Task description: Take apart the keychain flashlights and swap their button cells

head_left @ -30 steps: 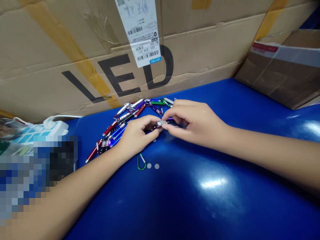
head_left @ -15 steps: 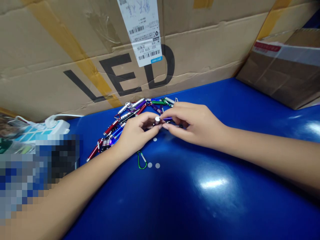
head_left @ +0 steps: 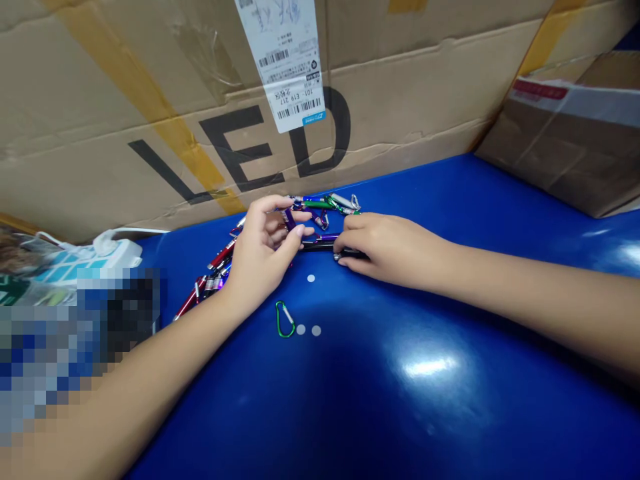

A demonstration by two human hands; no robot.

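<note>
My left hand (head_left: 260,250) is raised over the pile, its fingers loosely curled around a short purple tube (head_left: 289,220) that looks like part of a mini flashlight. To its right, my right hand (head_left: 395,247) rests low at the table, thumb and fingertips pinched on a small silver piece (head_left: 337,256). Beside those fingertips lie a black rod (head_left: 319,246) and a purple tube (head_left: 328,237), both partly hidden. Behind the hands sits a heap of coloured mini flashlights (head_left: 220,257) with clips, which my left hand partly covers.
On the blue table (head_left: 350,400), a green carabiner (head_left: 278,323) lies near small pale discs (head_left: 311,278). A large cardboard box (head_left: 400,87) stands along the back, another box (head_left: 560,147) at right. At left is a power strip (head_left: 117,257) with a white cable.
My hands have moved apart. The left has gone up and slightly left with the purple tube, its fingers loosening; the right has dropped towards the black rod, a silver piece at its fingertips.
</note>
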